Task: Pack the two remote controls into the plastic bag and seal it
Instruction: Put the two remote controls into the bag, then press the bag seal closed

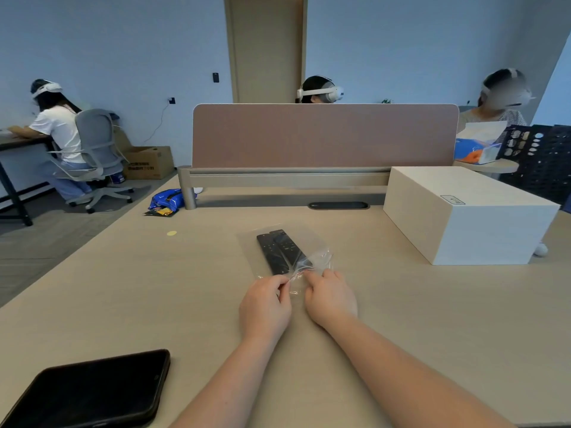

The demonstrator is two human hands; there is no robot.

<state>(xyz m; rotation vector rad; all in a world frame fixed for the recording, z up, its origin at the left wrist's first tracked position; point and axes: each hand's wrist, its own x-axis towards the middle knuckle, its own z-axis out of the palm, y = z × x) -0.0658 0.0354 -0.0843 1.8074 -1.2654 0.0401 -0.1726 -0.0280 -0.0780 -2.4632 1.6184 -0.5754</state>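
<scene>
Both black remote controls lie side by side inside the clear plastic bag, flat on the desk, bag mouth toward the person. Left hand and right hand each pinch the near edge of the bag mouth, fingertips close together on the film. Judged step: closing the seal. Risks: film near the right hand is crumpled, so the strip may close misaligned or only partly; remotes sit near the opening and could slide back out if the bag is lifted early.
</scene>
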